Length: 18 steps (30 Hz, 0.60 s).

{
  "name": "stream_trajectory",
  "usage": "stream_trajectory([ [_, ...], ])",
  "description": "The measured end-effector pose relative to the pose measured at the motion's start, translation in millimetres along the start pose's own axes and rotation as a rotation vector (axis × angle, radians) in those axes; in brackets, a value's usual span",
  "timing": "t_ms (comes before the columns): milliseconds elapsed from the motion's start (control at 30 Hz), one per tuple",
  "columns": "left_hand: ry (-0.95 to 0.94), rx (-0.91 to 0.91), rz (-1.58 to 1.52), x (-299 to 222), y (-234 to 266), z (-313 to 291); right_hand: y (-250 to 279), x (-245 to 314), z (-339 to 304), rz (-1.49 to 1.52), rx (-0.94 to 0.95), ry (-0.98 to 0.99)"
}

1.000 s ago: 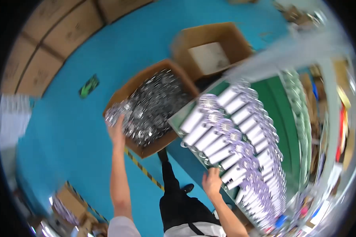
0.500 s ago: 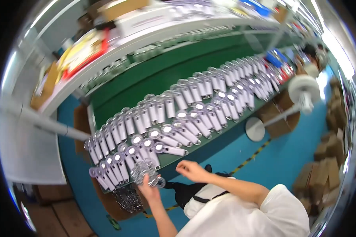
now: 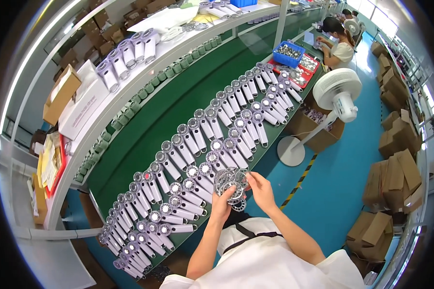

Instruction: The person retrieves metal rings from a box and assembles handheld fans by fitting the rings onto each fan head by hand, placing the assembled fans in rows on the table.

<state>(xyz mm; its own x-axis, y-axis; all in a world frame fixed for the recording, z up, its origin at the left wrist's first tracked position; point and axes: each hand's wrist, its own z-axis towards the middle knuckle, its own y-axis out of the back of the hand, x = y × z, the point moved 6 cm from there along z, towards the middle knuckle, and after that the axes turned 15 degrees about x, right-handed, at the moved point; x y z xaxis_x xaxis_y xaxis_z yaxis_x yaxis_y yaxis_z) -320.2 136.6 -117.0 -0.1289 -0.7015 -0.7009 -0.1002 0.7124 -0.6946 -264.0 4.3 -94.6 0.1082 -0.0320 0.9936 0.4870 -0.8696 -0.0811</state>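
In my left hand is a bunch of shiny silver ring-shaped grilles, gripped with the thumb across it. My right hand pinches one silver ring at the right side of the bunch. Just beyond the hands, pale lavender handheld devices with round, vaned heads lie in slanting rows on a green bench. Some heads have bright silver discs at their centres; one in the back row shows a red spot.
A white shelf above the bench carries more lavender devices and boxes. Beyond the rows stand a blue bin and red tray of small parts. A white fan stands right, near cartons. A co-worker sits farther along.
Both hands have moved right along the bench with the bunch of grilles. My right hand, apart from the bunch before, now touches it and pinches a ring. The view has swung round.
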Motion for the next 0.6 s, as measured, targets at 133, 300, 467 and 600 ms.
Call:
stream_trajectory([
  [133, -0.021, -0.058, -0.071, -10, 12, 45, 16, 16, 44, 0.041, -0.073, 0.014],
  [300, -0.047, -0.166, -0.104, -40, 24, 97, 45, 18, 103, 0.281, -0.185, -0.054],
  [467, -0.122, -0.304, -0.003, -65, 55, 158, 73, -1, 148, 0.181, -0.121, -0.228],
  [600, -0.155, -0.41, 0.249, -88, 42, 214, 99, -24, 190, 0.237, 0.005, -0.273],
])
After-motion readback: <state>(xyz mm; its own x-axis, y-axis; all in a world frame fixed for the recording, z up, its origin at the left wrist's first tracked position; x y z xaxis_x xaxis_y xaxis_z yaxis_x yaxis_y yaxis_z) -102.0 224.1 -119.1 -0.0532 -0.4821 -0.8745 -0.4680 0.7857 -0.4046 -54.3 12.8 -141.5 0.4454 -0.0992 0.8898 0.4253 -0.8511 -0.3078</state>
